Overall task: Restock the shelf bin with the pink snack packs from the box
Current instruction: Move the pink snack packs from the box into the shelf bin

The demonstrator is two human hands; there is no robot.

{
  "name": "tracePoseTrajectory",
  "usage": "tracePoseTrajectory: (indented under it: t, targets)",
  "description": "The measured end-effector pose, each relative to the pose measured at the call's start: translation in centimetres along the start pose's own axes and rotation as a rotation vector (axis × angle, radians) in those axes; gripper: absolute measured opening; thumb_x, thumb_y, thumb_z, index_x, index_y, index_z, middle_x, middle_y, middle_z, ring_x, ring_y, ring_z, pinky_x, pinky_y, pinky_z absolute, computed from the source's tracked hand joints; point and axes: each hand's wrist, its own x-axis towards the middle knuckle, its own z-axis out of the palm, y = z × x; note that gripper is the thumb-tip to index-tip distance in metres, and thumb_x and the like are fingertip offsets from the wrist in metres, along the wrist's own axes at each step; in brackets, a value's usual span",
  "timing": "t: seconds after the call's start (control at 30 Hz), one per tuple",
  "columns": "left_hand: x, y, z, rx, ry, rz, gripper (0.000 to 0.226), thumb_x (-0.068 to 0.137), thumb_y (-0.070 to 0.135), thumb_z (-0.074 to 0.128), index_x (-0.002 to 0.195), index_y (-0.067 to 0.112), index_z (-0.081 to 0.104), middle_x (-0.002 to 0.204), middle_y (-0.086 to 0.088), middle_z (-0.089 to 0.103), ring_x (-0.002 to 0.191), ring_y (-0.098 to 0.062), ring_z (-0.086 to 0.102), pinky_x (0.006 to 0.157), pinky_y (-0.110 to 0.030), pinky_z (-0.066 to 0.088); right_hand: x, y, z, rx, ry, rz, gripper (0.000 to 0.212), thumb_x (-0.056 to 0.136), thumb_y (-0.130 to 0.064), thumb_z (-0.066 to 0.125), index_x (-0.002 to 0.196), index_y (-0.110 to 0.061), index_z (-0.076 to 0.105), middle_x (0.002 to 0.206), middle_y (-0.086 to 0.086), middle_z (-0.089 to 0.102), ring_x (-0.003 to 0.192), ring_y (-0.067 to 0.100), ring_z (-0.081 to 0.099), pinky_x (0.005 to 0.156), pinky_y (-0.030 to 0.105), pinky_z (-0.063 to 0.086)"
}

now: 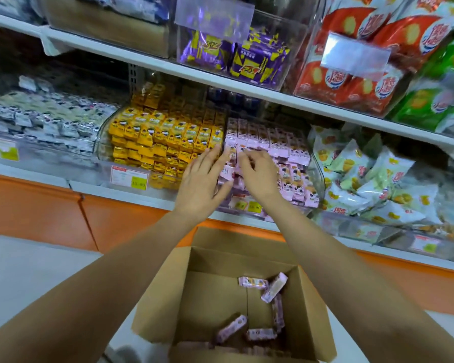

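A clear shelf bin (315, 166) on the lower shelf holds rows of pink snack packs (268, 141). My left hand (201, 183) lies flat with straight fingers against the bin's left side, touching the packs there. My right hand (258, 172) reaches into the bin with fingers curled over the front pink packs; whether it pinches one is hidden. Below, an open cardboard box (215, 305) holds several loose pink packs (273, 288) on its bottom.
A bin of yellow packs (165, 137) stands left of the pink bin, silver packs (45, 119) further left, white chip bags (372, 179) to the right. The upper shelf (220, 79) carries purple packs (236, 56) and red bags (364, 56). An orange base panel (37, 205) runs below.
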Motion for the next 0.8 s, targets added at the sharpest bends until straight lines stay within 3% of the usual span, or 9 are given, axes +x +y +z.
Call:
tracePoseTrajectory:
  t: [0.13,0.23,0.3,0.43,0.53,0.7,0.8]
  targets:
    - [0.5,0.3,0.7,0.145,-0.015,-0.002,0.052,0.097,0.038,0.031,0.145,0.02,0.043,0.152,-0.004,0.039,0.143,-0.03,0.029,0.112,-0.049,0.027,-0.5,1.7,-0.8,-0.129,-0.235,-0.05,0.048,0.103,-0.038,0.034,0.148,-0.023,0.033,0.145,0.007,0.043,0.134,0.027,0.034,0.11,0.042,0.027]
    - [1.2,1.0,1.0,0.201,-0.039,-0.09,0.05,0.1,0.029,0.045,0.148,0.022,0.036,0.157,-0.004,0.029,0.147,-0.028,0.017,0.116,-0.047,0.019,-1.0,1.7,-1.8,-0.112,-0.393,-0.047,0.054,0.103,-0.042,0.028,0.153,-0.028,0.013,0.16,0.002,0.018,0.148,0.021,0.011,0.119,0.039,0.008]
    - [1.3,1.5,0.9,0.194,-0.04,-0.146,0.054,0.1,0.03,0.044,0.152,0.023,0.027,0.161,-0.006,0.018,0.149,-0.028,0.008,0.117,-0.046,0.015,-1.4,1.6,-2.2,-0.036,-0.389,-0.05,0.058,0.103,-0.044,0.031,0.153,-0.031,0.007,0.162,0.0,0.009,0.149,0.019,0.004,0.119,0.038,0.006]
    - [-0.6,2.3,1.0,0.172,0.023,-0.051,0.057,0.095,0.027,0.051,0.148,0.012,0.035,0.157,-0.012,0.026,0.146,-0.033,0.021,0.113,-0.05,0.025,-3.0,2.2,-2.6,0.14,-0.229,-0.118,0.06,0.1,-0.036,0.045,0.153,-0.024,0.019,0.157,-0.003,0.026,0.144,0.013,0.023,0.112,0.026,0.022]
    - [-1.8,2.3,1.4,0.171,0.048,-0.018,0.055,0.092,0.023,0.054,0.144,0.011,0.041,0.154,-0.011,0.033,0.143,-0.032,0.027,0.109,-0.051,0.031,-3.9,3.3,-2.7,0.065,-0.285,-0.168,0.057,0.1,-0.037,0.046,0.151,-0.021,0.026,0.158,-0.001,0.026,0.145,0.016,0.021,0.118,0.037,0.021]
    - [-0.8,2.7,0.9,0.166,0.021,-0.04,0.062,0.091,0.02,0.056,0.149,0.017,0.034,0.155,-0.008,0.032,0.144,-0.032,0.025,0.11,-0.051,0.03,-3.3,2.7,-2.9,0.045,-0.282,-0.222,0.057,0.1,-0.035,0.046,0.152,-0.029,0.023,0.16,-0.003,0.018,0.148,0.013,0.012,0.115,0.031,0.015]
    - [-0.4,2.6,0.4,0.15,0.059,-0.026,0.053,0.085,0.014,0.061,0.137,0.013,0.05,0.142,-0.008,0.047,0.133,-0.031,0.04,0.103,-0.047,0.037,-2.5,2.5,-2.6,-0.025,-0.238,-0.223,0.047,0.098,-0.032,0.049,0.143,-0.024,0.042,0.152,0.004,0.036,0.14,0.021,0.031,0.114,0.04,0.028]
